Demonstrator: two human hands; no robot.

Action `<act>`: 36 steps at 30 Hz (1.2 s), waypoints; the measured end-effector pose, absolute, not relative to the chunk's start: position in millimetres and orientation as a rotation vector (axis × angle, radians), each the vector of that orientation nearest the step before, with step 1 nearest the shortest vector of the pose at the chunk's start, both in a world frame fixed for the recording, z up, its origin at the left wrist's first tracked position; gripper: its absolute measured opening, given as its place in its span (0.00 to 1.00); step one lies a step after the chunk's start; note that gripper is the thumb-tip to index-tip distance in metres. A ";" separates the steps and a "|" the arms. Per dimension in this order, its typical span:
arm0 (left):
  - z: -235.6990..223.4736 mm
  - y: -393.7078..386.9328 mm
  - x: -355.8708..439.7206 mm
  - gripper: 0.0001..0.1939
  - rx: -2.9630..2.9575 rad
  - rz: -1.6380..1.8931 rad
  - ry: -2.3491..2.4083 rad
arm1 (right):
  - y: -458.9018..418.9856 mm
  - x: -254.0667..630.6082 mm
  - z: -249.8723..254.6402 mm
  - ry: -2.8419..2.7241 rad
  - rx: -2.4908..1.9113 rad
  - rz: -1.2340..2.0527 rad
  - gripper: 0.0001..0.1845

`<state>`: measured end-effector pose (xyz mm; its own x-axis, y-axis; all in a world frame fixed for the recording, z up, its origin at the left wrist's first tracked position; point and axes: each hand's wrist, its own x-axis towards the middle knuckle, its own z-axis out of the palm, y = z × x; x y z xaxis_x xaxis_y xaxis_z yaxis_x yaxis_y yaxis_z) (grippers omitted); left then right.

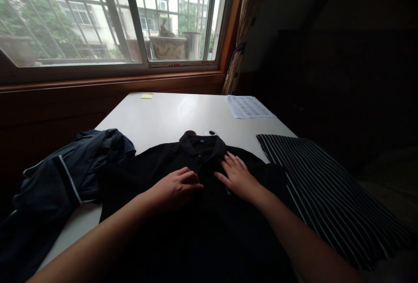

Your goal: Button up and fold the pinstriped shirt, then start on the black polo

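Note:
A black polo shirt (pixel 196 230) lies spread front side up on the white table, its collar (pixel 187 146) toward the window. My left hand (pixel 183 183) is at the middle of its chest, by the button placket, with the fingers curled in. Whether cloth is pinched between those fingers is hidden. My right hand (pixel 237 174) rests flat on the shirt just below the collar's right side, fingers stretched out. A small light logo (pixel 228 191) shows beside that hand.
Dark clothes with light piping (pixel 81 165) lie heaped at the left. A striped dark cloth (pixel 320 178) hangs over the right edge of the white table (pixel 173 113). Printed sheets (pixel 250 107), a yellow notepad (pixel 146 96) and two small round objects (pixel 211 133) are farther back.

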<state>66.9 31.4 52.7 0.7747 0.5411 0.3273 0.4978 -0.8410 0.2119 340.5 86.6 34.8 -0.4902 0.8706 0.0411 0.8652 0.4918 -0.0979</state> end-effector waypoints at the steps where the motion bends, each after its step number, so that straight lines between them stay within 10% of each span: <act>1: 52.9 31.4 66.8 0.19 2.848 0.581 0.839 | 86.6 340.5 34.8 -2.639 -1.538 0.096 0.36; 36: 50.0 32.9 65.6 0.19 2.613 0.661 0.865 | 87.8 341.8 30.9 -2.639 -1.525 0.083 0.36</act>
